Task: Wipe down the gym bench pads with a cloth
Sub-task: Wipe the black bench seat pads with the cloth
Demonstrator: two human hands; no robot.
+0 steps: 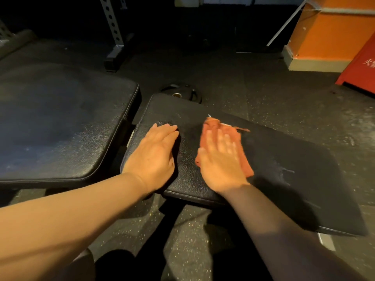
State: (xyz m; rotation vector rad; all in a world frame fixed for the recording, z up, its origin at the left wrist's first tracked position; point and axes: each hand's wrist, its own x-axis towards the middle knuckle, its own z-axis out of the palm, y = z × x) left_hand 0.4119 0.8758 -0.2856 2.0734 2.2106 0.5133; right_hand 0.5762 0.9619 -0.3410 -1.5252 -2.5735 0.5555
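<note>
Nearest the camera, two bare forearms reach forward over a speckled rubber floor [182, 240]; the left hand [154, 155] lies flat, palm down, on the near left part of the smaller black bench pad [284, 159], its fingers straight and held close together, gripping nothing; the right hand [220, 165], slightly blurred, lies just beside it but apart, palm down with fingers straight and a little spread, pressing an orange cloth [212, 124] flat against the same pad; the cloth shows beyond the fingertips and along the outer edge of the hand, with a loose thread trailing to the right; the pad's textured cover bears a small scuffed tear [285, 171] to the right of the cloth; to the left, parted from this pad by a narrow gap, sits a larger black bench pad [60, 122], touched by neither hand; past the far edge of the smaller pad a black weight plate [180, 92] lies on the floor; farther off stand a perforated steel upright [113, 27], a slanting white pole [284, 25], an orange pillar [328, 37] and, at the right margin, a red cabinet [359, 65].
</note>
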